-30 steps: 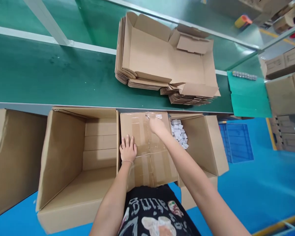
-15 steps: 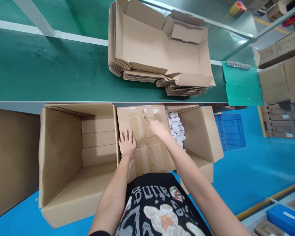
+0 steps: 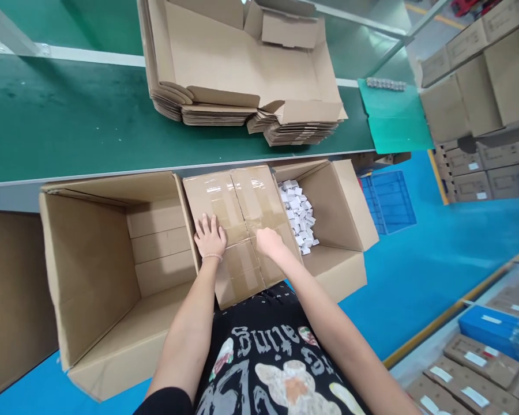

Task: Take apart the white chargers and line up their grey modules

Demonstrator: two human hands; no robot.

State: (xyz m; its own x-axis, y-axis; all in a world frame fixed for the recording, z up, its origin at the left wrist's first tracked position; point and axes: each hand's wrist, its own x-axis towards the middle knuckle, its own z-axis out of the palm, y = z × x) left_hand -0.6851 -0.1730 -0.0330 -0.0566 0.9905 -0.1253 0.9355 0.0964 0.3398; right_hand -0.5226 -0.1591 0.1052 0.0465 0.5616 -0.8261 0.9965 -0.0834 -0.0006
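A taped cardboard box (image 3: 218, 199) stands closed in front of me, a seam running down between its top flaps. My left hand (image 3: 210, 237) lies flat on the left part of its top, fingers spread. Over the seam, near the middle of the top, is my right hand (image 3: 269, 242), closed in a fist. Whatever it grips is hidden or too small to name. Clear tape strips (image 3: 253, 184) cross the flaps. To the right, an open carton (image 3: 335, 204) holds many small white pieces (image 3: 299, 216).
Left of the taped box stands a large open carton (image 3: 95, 271). Flattened cardboard boxes (image 3: 242, 63) are stacked on the green bench (image 3: 69, 127). A blue crate (image 3: 389, 202) sits on the floor at right, with piled cartons (image 3: 462, 109) beyond.
My right fist has moved along the seam toward my body, from the far part of the box top to its middle. My left hand stays on the box. The view has shifted and turned.
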